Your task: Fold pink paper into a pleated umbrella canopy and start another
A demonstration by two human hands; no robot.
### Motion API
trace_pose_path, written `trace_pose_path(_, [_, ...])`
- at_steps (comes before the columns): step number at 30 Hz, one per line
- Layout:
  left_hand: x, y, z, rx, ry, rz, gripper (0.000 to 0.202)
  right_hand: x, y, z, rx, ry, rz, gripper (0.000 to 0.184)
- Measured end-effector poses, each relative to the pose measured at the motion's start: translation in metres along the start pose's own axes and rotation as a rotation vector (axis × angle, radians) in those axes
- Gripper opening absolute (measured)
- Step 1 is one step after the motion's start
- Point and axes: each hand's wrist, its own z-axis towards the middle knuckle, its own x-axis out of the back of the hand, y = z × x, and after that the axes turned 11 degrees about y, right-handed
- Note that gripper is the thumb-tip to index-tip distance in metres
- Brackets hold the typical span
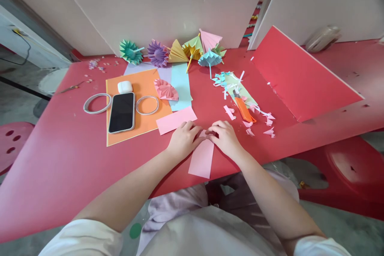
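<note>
A pink paper strip [201, 160] lies on the red table near its front edge. My left hand [184, 140] and my right hand [225, 140] meet at the strip's far end, fingers closed on it from either side. Thumbs and fingertips press close together there, partly hiding that end of the paper. Just beyond my left hand rests a second pink paper strip [176, 120]. A pleated pink paper fan [166, 89] sits farther back. Right of my right hand is an orange utility knife [244, 109] among paper scraps [229, 112].
Several folded paper umbrellas [210, 59] and fans line the back by a white panel [168, 4]. A phone [122, 113], a white earbud case [125, 87] and a tape ring [147, 105] lie on orange paper [144, 128]. A red board [306, 76] leans at right.
</note>
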Motion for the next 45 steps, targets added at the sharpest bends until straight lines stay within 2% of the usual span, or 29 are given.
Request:
trace_pose_path(4, [0.001,0.000,0.002,-0.006,-0.003,-0.025,0.030,0.002,-0.004,-0.001,0.006,-0.015,0.015,0.008])
trace_pose_path(9, [-0.001,0.000,0.002,-0.001,-0.015,-0.034,0.034,0.005,-0.009,0.005,-0.024,-0.057,0.014,0.020])
trace_pose_path(14, [-0.003,0.000,0.002,-0.005,0.000,-0.063,0.033,0.007,-0.012,0.009,-0.052,-0.094,0.049,0.023])
trace_pose_path(24, [-0.004,-0.002,0.003,-0.050,0.024,-0.084,0.034,0.010,-0.023,0.005,-0.198,-0.096,0.026,0.023])
trace_pose_path(37, [-0.005,-0.003,0.004,-0.051,0.028,-0.108,0.037,0.005,-0.019,0.003,-0.158,-0.076,0.086,0.024])
trace_pose_path(45, [-0.005,-0.005,0.006,-0.057,0.020,-0.154,0.025,-0.001,-0.015,-0.004,-0.118,-0.001,0.120,0.020])
